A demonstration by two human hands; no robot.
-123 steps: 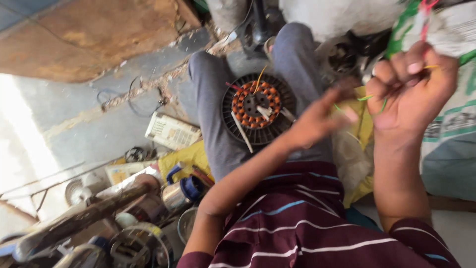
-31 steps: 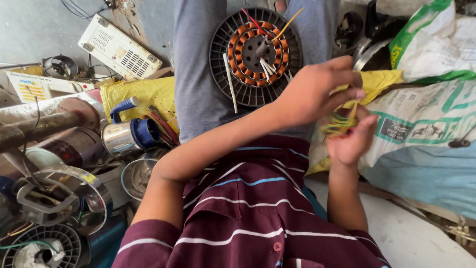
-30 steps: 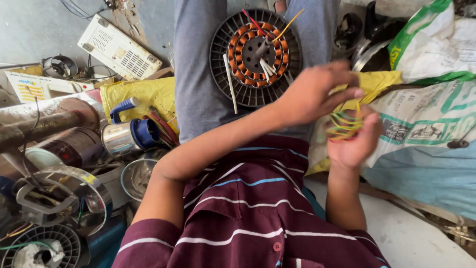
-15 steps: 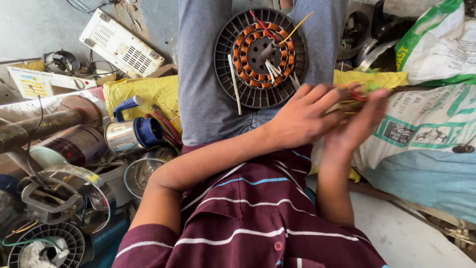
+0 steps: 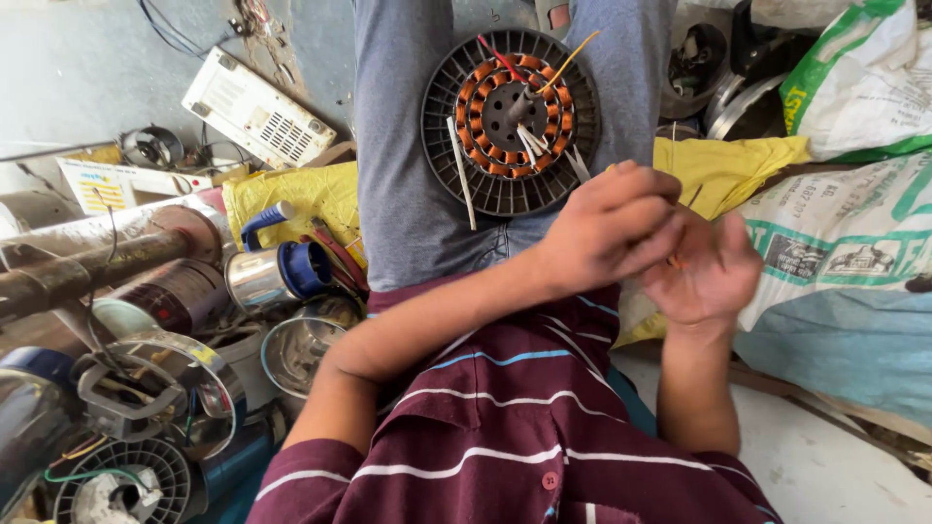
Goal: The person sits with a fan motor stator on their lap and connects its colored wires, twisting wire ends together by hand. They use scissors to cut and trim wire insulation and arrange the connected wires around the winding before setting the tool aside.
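- Head view, the hands: the left hand (image 5: pixel 607 228) lies over the right hand (image 5: pixel 704 272), the two pressed together just beside the person's right thigh. Between them a small bit of orange wire (image 5: pixel 675 262) shows; the fingers of both are curled around it, but how firmly it is clamped I cannot tell, because the hands are blurred.
- Head view, the motor part: the fan stator (image 5: pixel 512 121) rests on the person's lap, between the grey trouser legs, touching neither hand. Its copper coils make a ring inside a black ribbed disc, and red, yellow and white leads stand up from its middle.
- My judgement on the step: the wire is thin, so it is better to keep it short between the fingertips, to pull evenly, and to hold the hands clear of the loose leads so that nothing catches.
- Head view, packages and labels: a white sack (image 5: pixel 854 82) with green printing lies at the upper right corner of the floor; below it a second printed sack (image 5: pixel 835 252) lies on a pale blue one. A yellow bag (image 5: pixel 291 199) lies left of the thigh. At the upper left are a white vented box (image 5: pixel 257 109) and a small white card with yellow marks (image 5: pixel 116 182).
- Metal cans and fan parts crowd the lower left.
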